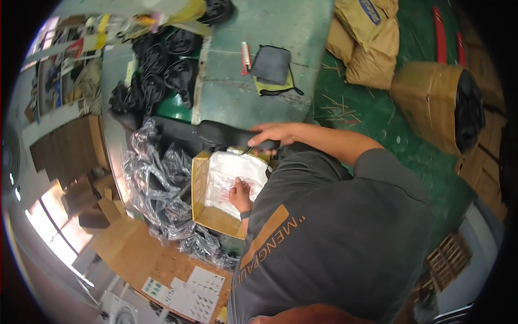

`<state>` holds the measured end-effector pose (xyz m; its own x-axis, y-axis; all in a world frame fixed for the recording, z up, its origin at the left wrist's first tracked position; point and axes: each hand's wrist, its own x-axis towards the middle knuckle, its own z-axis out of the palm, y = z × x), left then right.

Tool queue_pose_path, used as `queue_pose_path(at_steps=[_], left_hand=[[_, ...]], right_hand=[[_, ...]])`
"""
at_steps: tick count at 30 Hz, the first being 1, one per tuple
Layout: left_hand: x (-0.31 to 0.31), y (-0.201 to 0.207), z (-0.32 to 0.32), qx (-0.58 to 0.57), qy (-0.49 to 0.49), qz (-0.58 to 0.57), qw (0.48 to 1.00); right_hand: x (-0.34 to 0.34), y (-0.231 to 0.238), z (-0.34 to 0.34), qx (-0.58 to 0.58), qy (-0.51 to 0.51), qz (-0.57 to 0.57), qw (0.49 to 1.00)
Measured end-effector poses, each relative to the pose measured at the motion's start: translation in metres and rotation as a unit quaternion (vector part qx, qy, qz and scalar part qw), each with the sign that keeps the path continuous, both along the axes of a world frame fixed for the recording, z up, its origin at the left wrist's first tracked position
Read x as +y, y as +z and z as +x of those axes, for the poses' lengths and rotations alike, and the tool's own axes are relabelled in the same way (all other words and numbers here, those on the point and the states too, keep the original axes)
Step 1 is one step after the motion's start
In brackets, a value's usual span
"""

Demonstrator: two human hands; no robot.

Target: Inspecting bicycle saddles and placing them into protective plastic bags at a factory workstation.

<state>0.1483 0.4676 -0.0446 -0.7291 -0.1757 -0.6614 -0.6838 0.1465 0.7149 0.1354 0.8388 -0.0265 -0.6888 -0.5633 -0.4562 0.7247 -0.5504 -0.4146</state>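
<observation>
My right hand (275, 134) is closed around the narrow end of a black bicycle saddle (218, 134). The saddle lies sideways over the far edge of a yellow-brown box (200, 189). A thin dark piece shows under my right fingers; its kind is unclear. Inside the box is a white plastic bag (220, 167) with red print. Over this bag my left hand (240, 194) has its fingers curled together, and whatever they hold is too small to make out. A dark band circles the left wrist.
Clear-wrapped black saddles (154, 186) are heaped left of the box. More black saddles (181, 75) stand behind it. A dark cloth pouch (271, 63) and a red-and-white cutter (246, 56) lie on the green bench (226, 102). Brown sacks (372, 59) and a carton (429, 102) stand at right.
</observation>
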Motion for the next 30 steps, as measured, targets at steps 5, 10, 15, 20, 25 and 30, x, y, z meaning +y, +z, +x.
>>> queue_pose_path(at_steps=[5, 10, 15, 20, 25, 30], left_hand=[[0.001, 0.021, -0.009, 0.201, -0.333, -0.148, 0.909], [0.026, 0.045, -0.017, 0.216, -0.391, -0.166, 0.879], [0.02, 0.041, -0.01, 0.011, -0.162, -0.004, 0.987], [-0.002, 0.057, -0.001, 0.214, -0.638, -0.413, 0.614], [0.016, 0.068, 0.002, 0.216, -0.514, -0.333, 0.761], [0.05, 0.087, 0.008, 0.139, -0.222, -0.029, 0.965]], right_hand=[[-0.056, 0.027, 0.041, 0.185, -0.032, -0.191, 0.964], [-0.048, 0.044, 0.038, 0.234, -0.043, -0.141, 0.961], [-0.061, 0.049, 0.053, 0.117, -0.059, -0.197, 0.972], [-0.07, 0.044, 0.061, 0.133, -0.062, -0.186, 0.972], [-0.077, 0.045, 0.061, 0.182, -0.072, -0.128, 0.972], [-0.081, 0.052, 0.051, 0.139, -0.019, -0.118, 0.983]])
